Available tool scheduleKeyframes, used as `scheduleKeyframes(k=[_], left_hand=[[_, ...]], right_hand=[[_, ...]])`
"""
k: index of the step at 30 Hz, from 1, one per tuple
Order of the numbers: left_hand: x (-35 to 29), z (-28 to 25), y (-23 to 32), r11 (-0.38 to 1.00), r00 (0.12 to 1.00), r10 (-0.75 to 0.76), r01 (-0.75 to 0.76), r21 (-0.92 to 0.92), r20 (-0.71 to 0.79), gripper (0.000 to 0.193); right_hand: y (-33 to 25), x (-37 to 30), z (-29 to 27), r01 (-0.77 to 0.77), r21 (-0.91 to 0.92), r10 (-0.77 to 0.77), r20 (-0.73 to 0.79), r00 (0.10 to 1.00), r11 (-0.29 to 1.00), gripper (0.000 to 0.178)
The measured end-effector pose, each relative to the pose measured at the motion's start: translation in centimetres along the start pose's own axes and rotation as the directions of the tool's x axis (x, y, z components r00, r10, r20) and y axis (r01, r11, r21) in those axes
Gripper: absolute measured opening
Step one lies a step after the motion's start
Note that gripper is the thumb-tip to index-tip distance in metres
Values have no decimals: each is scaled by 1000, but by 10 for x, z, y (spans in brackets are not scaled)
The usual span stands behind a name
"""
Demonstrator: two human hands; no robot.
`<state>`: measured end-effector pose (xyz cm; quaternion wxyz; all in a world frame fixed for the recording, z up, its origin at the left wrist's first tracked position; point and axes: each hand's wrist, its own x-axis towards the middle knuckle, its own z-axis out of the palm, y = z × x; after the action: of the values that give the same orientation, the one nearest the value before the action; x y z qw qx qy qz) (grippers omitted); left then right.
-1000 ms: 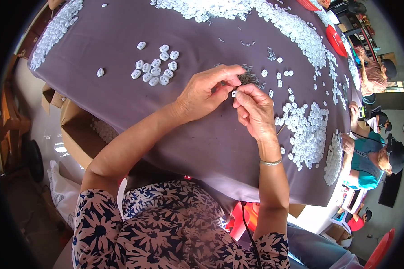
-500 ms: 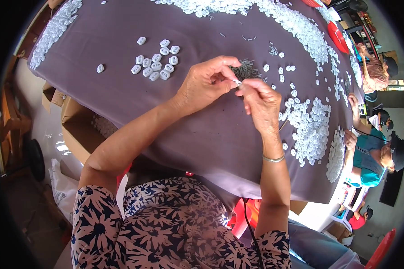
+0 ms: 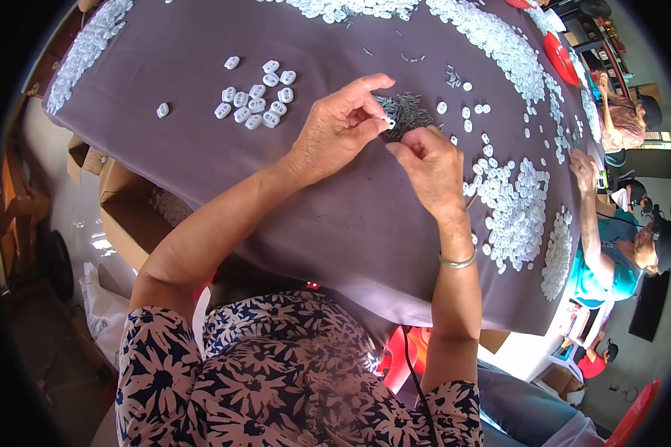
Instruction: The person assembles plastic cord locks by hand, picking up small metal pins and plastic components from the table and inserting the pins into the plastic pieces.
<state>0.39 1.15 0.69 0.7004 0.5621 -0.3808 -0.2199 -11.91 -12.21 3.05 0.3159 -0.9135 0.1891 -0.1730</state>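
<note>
1. White piece (image 3: 389,124), held just above the worktop (image 3: 335,238), whose dark mauve cloth fills most of the view; the piece is between the two hands, at the fingertips of the left one.
2. A broad band of loose white pieces (image 3: 496,48) curves along the far side of the worktop and round to the right, well apart from both hands.
3. An open cardboard box (image 3: 127,238) stands off the worktop's near left edge, beyond the left forearm, with more pale pieces inside.
4. A right-hand heap of white pieces (image 3: 518,212) lies to the right of the right hand and wrist.
5. The left hand (image 3: 339,130) pinches the white piece between thumb and a finger, while another finger stretches out above it.
6. The right hand (image 3: 434,167) is just beside the piece, to its right and nearer the body, apart from it; its fingers are curled, and whether they grip anything cannot be told.
7. A loose cluster of white two-holed pieces (image 3: 256,104) lies to the left of the left hand.
8. A pile of grey pins (image 3: 406,112) lies just beyond the held piece and the right fingertips.
9. A silver-coloured bracelet (image 3: 458,264) circles the right wrist.
</note>
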Motion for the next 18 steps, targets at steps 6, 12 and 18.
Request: scheduleKeyframes(k=[6,12,18], left_hand=[[-3,3,1,1000,1000,20,-20,19,4,44],[-3,5,0,999,1000,14,-15,38,5,48],[-5,3,-4,993,995,-40,30,114,92,51]], right_hand=[[-6,0,6,60,-156,-57,26,998,986,13],[8,0,0,-7,221,3,20,1000,975,3],[0,2,0,-92,628,55,78,995,772,9]])
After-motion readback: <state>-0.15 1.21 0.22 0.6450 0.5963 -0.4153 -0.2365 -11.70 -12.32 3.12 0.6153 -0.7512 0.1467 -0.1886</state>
